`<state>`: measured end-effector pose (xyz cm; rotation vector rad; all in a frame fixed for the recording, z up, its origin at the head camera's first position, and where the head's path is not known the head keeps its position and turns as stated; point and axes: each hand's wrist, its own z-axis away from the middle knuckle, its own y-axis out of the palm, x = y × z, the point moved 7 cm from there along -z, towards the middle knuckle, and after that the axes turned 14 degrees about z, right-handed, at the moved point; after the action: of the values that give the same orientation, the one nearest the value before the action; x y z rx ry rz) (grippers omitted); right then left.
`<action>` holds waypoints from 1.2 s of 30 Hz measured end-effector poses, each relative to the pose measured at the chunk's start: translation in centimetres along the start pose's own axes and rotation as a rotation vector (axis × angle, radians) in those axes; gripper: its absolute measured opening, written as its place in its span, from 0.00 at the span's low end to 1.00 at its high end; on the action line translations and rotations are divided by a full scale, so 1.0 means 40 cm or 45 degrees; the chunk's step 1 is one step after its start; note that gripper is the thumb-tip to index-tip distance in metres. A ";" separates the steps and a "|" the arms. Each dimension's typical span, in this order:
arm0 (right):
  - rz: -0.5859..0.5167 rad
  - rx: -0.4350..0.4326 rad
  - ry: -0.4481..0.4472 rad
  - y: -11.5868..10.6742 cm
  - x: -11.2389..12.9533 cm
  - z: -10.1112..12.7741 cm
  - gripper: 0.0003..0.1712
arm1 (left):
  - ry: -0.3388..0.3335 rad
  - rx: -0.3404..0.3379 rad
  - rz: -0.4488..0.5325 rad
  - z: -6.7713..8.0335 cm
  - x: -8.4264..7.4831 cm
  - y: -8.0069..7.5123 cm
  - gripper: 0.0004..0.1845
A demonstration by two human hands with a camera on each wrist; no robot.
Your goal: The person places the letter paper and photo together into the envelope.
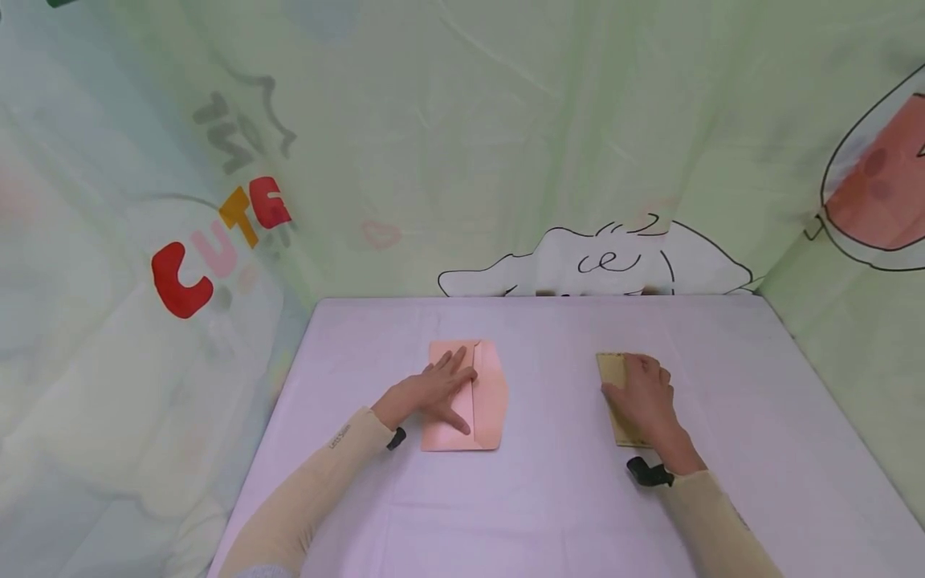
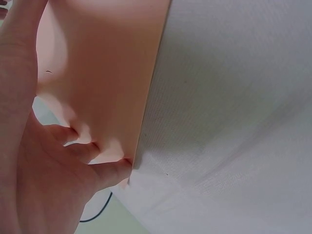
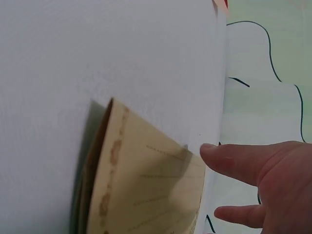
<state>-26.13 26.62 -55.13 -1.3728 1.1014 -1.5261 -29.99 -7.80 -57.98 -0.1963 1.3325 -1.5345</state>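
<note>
The pink envelope (image 1: 466, 397) lies flat near the middle of the table (image 1: 549, 498), its flap open to the right. My left hand (image 1: 433, 393) rests on it with fingers spread and straight, pressing so it cannot slide; nothing is gripped. Well apart to the right lies the tan folded card (image 1: 614, 377), lined and slightly sprung open at its edge. My right hand (image 1: 643, 397) lies over it, fingers loosely bent, holding it down, I judge, rather than clasping it.
</note>
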 end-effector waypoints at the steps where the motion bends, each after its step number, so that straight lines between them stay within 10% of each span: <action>1: 0.010 0.007 0.010 -0.002 -0.005 0.003 0.43 | 0.002 -0.002 -0.001 0.001 -0.001 0.001 0.53; 36: -0.071 0.300 0.009 0.024 -0.162 -0.015 0.63 | 0.005 -0.022 -0.022 -0.004 -0.002 0.004 0.53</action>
<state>-26.06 32.51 -58.09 -1.2456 0.8627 -1.6443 -29.98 -7.62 -58.11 -0.2163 1.3502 -1.5390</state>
